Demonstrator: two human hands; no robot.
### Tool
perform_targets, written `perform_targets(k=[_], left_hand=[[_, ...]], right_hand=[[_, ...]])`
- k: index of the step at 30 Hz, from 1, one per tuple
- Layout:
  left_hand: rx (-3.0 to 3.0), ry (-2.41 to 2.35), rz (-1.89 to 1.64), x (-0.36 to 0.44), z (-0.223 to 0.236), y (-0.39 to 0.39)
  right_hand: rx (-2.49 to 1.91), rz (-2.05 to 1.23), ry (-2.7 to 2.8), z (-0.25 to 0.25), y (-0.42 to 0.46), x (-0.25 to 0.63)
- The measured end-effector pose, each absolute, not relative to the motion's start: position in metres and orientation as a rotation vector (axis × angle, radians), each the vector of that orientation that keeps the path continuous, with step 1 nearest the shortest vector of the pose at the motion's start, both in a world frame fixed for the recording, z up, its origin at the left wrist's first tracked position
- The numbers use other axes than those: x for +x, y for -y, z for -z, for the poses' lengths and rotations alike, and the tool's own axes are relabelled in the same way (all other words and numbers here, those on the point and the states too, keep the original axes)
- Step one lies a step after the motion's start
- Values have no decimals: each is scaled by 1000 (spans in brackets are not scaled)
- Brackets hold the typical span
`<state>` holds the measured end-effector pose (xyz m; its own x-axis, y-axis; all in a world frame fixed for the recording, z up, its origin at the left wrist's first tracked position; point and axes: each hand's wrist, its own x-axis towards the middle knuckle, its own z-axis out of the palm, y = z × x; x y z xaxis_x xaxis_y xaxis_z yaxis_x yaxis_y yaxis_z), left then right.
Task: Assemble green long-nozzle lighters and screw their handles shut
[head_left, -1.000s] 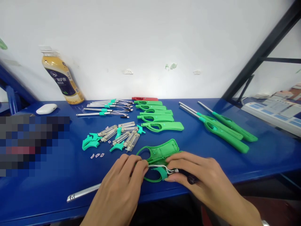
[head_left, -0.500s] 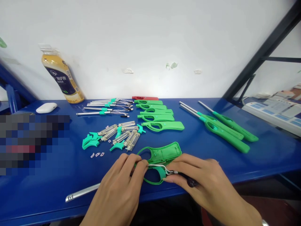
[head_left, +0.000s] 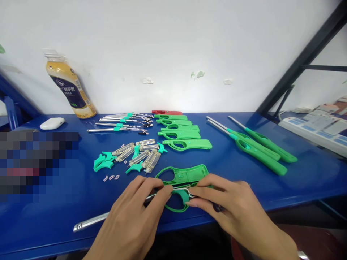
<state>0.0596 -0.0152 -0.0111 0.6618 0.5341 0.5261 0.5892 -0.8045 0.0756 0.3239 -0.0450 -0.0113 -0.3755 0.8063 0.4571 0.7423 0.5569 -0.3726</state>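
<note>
Head view, left hand (head_left: 132,213): pinching white wires (head_left: 181,188)
Right hand (head_left: 235,202): gripping black handle (head_left: 217,208) beside teal trigger (head_left: 184,196)
Beyond: green casing (head_left: 202,172)

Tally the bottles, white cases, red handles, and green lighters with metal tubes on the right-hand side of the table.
Long green plastic lighters with metal tubes: 3
Slim red plastic handle: 1
Yellow plastic bottle with dark label: 1
Small rounded white case: 1
Total: 6

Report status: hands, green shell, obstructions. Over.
Left hand on metal tube. Right hand holding dark handle, fingertips at white wires. Green shell open; fingers partly cover it.
</note>
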Motion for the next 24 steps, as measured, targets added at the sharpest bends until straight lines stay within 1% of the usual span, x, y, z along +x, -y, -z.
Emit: perform_targets(k=[6, 10, 12, 16, 24], left_hand=[[-2807, 934, 863, 61, 15, 15], [-2830, 942, 841, 61, 17, 15], [-2840, 939, 842, 61, 17, 15], [-2850, 941, 867, 61, 18, 14], [-2885, 814, 873, 65, 14, 16]], right_hand=[[-1267, -150, 2217, 10, 47, 325], [-1332, -242, 2300, 4, 48, 330], [-1300, -316, 2307, 2, 46, 332], [-1176, -431, 2133, 3, 41, 334], [-1115, -458, 2129, 7, 43, 336]])
